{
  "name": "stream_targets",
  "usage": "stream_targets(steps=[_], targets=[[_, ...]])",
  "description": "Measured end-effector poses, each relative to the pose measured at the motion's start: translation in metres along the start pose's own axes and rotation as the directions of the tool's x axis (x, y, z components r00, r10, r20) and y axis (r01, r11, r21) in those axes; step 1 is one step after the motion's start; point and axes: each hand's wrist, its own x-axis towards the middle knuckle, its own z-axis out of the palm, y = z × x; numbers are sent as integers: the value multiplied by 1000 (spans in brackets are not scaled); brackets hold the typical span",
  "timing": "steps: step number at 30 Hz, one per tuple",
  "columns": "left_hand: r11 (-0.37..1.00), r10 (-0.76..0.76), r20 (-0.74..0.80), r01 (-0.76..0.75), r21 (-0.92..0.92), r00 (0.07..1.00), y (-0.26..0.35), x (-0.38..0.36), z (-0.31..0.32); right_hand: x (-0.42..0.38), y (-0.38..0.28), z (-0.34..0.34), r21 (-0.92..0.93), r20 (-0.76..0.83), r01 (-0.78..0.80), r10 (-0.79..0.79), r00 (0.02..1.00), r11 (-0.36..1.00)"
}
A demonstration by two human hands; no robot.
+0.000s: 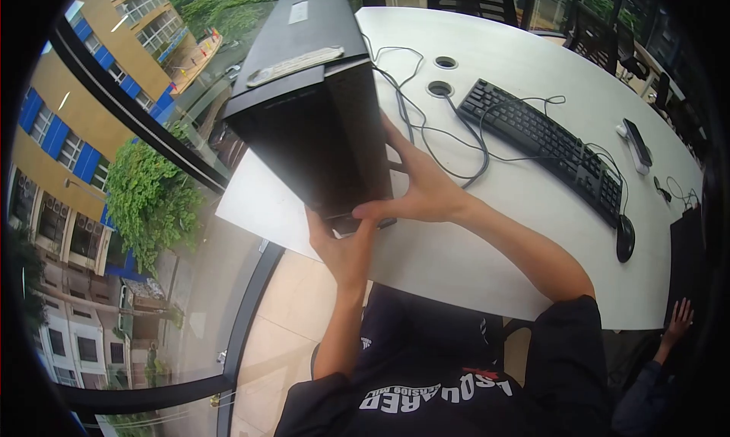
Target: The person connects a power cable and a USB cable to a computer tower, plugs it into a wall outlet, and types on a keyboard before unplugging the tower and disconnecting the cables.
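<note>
Left hand and right hand clasp the lower end of a black computer tower, left of the keyboard by the near edge of a white worktop. Nearer the keyboard, the right hand wraps the tower's side, thumb across its lower front; the left, farther from the keyboard, cups the bottom front edge. Most fingers are hidden. The tower lies straight beyond the hands, front panel toward the wearer, its long axis pointing up and away from them; whether its base rests on the worktop cannot be told. Loose cables trail between tower and keyboard. A mouse lies just beside the keyboard's near-right end. Another person's hand, fingers spread, shows well below and right of the keyboard.
</note>
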Motion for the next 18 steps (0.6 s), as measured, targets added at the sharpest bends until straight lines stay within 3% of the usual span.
stream_targets(steps=[2, 4, 6, 9, 13, 16, 18], targets=[[999, 16, 106, -11, -44, 994, -1, 6, -16, -13, 1, 1, 59, 7, 5, -5, 1000, 998], [980, 176, 230, -193, 54, 957, -7, 16, -31, -33, 0, 0, -49, 43, -39, 41, 998, 998], [967, 108, 385, -187, 174, 917, -8, 21, -47, -51, 0, 3, -186, 90, -94, 113, 990, 978], [954, -33, 530, -132, 270, 848, -4, 26, -52, -62, 10, 21, -309, 49, -16, 33, 998, 951], [937, -121, 540, -84, 340, 833, -5, 28, -55, -56, 18, 28, -315, 19, -44, 52, 998, 948], [942, -82, 564, -122, 314, 821, -7, 35, -54, -53, 29, 27, -400, 17, 74, -74, 997, 913], [917, -33, 582, -207, 342, 813, -17, 47, -55, -44, 34, 26, -398, 0, 69, -75, 997, 915]])
